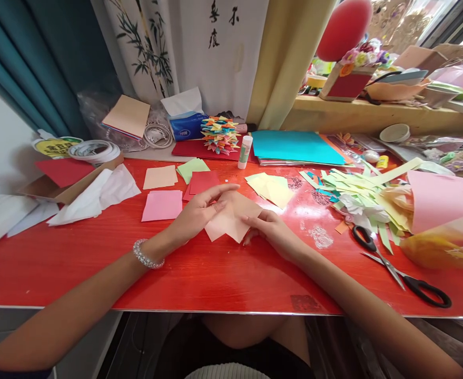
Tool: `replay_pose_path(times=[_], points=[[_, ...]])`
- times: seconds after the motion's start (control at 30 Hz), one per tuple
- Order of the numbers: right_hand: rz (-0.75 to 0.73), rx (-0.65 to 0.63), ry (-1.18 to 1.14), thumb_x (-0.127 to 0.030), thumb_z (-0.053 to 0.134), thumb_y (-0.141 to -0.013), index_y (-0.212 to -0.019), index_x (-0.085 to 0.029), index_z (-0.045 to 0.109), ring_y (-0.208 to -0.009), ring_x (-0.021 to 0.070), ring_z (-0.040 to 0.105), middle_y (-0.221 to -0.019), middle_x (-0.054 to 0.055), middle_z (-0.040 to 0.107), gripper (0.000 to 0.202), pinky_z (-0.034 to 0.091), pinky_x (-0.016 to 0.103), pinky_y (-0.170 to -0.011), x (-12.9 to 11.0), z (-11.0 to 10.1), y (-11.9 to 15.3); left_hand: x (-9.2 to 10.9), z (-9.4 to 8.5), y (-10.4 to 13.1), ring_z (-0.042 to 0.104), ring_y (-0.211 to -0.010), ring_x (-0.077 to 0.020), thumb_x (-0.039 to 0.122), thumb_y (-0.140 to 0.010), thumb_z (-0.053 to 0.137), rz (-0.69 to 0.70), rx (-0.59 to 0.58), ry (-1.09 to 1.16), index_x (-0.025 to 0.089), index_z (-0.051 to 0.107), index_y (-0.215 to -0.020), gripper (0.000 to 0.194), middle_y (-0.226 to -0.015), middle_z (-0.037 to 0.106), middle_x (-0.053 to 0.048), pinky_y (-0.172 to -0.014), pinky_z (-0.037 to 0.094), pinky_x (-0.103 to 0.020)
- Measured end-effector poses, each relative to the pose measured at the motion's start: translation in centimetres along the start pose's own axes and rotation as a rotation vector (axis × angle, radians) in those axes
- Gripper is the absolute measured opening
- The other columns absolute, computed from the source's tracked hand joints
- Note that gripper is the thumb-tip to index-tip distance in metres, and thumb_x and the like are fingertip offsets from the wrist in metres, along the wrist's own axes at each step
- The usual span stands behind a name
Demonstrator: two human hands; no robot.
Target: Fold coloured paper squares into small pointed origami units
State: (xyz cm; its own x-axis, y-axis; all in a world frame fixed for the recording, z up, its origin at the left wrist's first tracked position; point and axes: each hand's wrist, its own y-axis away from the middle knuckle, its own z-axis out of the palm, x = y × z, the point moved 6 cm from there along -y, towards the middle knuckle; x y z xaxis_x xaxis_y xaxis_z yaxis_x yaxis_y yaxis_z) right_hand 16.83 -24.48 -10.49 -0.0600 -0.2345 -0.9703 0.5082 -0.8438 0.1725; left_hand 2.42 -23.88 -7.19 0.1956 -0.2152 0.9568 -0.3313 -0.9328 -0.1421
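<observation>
Pale peach paper squares [235, 213] are held between my two hands above the red table, their lower corners fanned apart. My left hand [199, 213] grips them from the left, thumb on top. At their right edge my right hand [271, 229] pinches a corner between thumb and fingers. Around them lie a pink stack [162, 205], a tan stack [160, 177], green squares [192, 168], red squares [204, 182] and pale yellow squares [271, 189]. A glue stick [245, 152] stands upright behind the hands.
Open scissors [399, 268] lie on the right of the red table [215, 284], beside paper strips [357, 189]. Behind are a spiky folded-paper ball [220, 135], blue sheets [298, 147] and a tissue pack [187, 125]. A cardboard tray [73, 195] sits at left.
</observation>
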Motion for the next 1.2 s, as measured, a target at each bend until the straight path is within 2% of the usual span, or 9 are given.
replay_pose_path(times=[0.13,0.23,0.3,0.53,0.73,0.9,1.03,1.1,1.2], points=[[-0.032,0.044,-0.059,-0.040,0.072,-0.075,-0.075,-0.014,0.066,-0.054,0.0125,0.061,-0.066,0.003,0.065,0.026,0.051,0.026,-0.057,0.0,-0.4,-0.1,1.1,-0.2,0.2,0.046,-0.119,-0.0199,0.029,-0.092,0.047,0.150,0.037,-0.275,0.033,0.046,-0.133,0.041,-0.133,0.046,-0.004,-0.098,0.041,-0.036],[-0.104,0.093,-0.149,-0.035,0.072,-0.076,-0.077,-0.017,0.068,-0.056,0.0115,0.060,-0.067,0.001,0.064,0.019,0.052,0.025,-0.058,-0.3,-0.9,-0.1,2.1,0.1,0.5,0.029,-0.133,-0.0249,0.034,-0.088,0.057,0.319,0.045,-0.548,0.030,0.055,-0.122,0.034,-0.143,0.035,-0.005,-0.108,0.032,-0.044],[-0.144,0.095,-0.173,-0.034,0.070,-0.078,-0.079,-0.017,0.069,-0.061,0.0121,0.061,-0.073,0.003,0.066,0.017,0.053,0.025,-0.061,-0.5,-1.0,-0.1,2.3,0.5,0.7,0.026,-0.134,-0.0277,0.037,-0.084,0.061,0.393,0.017,-0.654,0.027,0.059,-0.114,0.032,-0.145,0.033,-0.006,-0.109,0.029,-0.048],[-0.180,0.079,-0.245,-0.035,0.070,-0.078,-0.071,-0.017,0.068,-0.072,0.0147,0.065,-0.082,0.004,0.069,0.019,0.054,0.029,-0.072,-0.7,-1.1,0.1,2.6,0.8,1.0,0.029,-0.135,-0.0283,0.037,-0.083,0.062,0.483,0.009,-0.672,0.024,0.058,-0.110,0.030,-0.144,0.029,-0.010,-0.108,0.034,-0.047],[-0.165,0.057,-0.341,-0.030,0.071,-0.079,-0.075,-0.016,0.071,-0.072,0.0131,0.063,-0.077,0.003,0.067,0.015,0.055,0.029,-0.076,-0.6,-1.1,0.0,1.9,1.1,1.1,0.029,-0.136,-0.0280,0.035,-0.085,0.059,0.481,-0.007,-0.699,0.025,0.056,-0.113,0.029,-0.145,0.027,-0.011,-0.108,0.034,-0.047],[-0.159,-0.002,-0.298,-0.029,0.068,-0.081,-0.084,-0.017,0.073,-0.083,0.0157,0.066,-0.088,0.005,0.071,0.014,0.054,0.031,-0.083,-0.6,-0.6,0.1,1.5,0.8,0.7,0.035,-0.131,-0.0248,0.035,-0.087,0.057,0.357,0.101,-0.560,0.022,0.064,-0.094,0.016,-0.129,0.044,-0.007,-0.105,0.037,-0.040],[-0.156,-0.030,-0.209,-0.034,0.063,-0.085,-0.099,-0.020,0.072,-0.096,0.0191,0.066,-0.106,0.007,0.070,0.023,0.054,0.030,-0.080,-0.8,0.0,0.3,1.5,1.0,0.4,0.054,-0.104,-0.0178,0.037,-0.089,0.054,0.226,0.135,-0.387,0.020,0.063,-0.084,0.019,-0.099,0.054,-0.004,-0.088,0.046,-0.030],[-0.179,-0.031,-0.159,-0.037,0.062,-0.085,-0.097,-0.019,0.072,-0.092,0.0188,0.067,-0.105,0.007,0.070,0.023,0.054,0.030,-0.079,-1.1,0.2,0.4,1.5,1.1,0.5,0.056,-0.085,-0.0144,0.039,-0.088,0.054,0.172,0.164,-0.330,0.020,0.062,-0.084,0.021,-0.091,0.054,-0.003,-0.075,0.048,-0.027],[-0.210,-0.021,-0.057,-0.036,0.065,-0.083,-0.094,-0.018,0.073,-0.086,0.0190,0.069,-0.100,0.007,0.072,0.022,0.055,0.032,-0.078,-1.3,0.4,0.5,1.6,1.0,0.6,0.056,-0.080,-0.0144,0.041,-0.086,0.056,0.124,0.224,-0.295,0.020,0.060,-0.086,0.022,-0.088,0.057,-0.002,-0.070,0.045,-0.026]])
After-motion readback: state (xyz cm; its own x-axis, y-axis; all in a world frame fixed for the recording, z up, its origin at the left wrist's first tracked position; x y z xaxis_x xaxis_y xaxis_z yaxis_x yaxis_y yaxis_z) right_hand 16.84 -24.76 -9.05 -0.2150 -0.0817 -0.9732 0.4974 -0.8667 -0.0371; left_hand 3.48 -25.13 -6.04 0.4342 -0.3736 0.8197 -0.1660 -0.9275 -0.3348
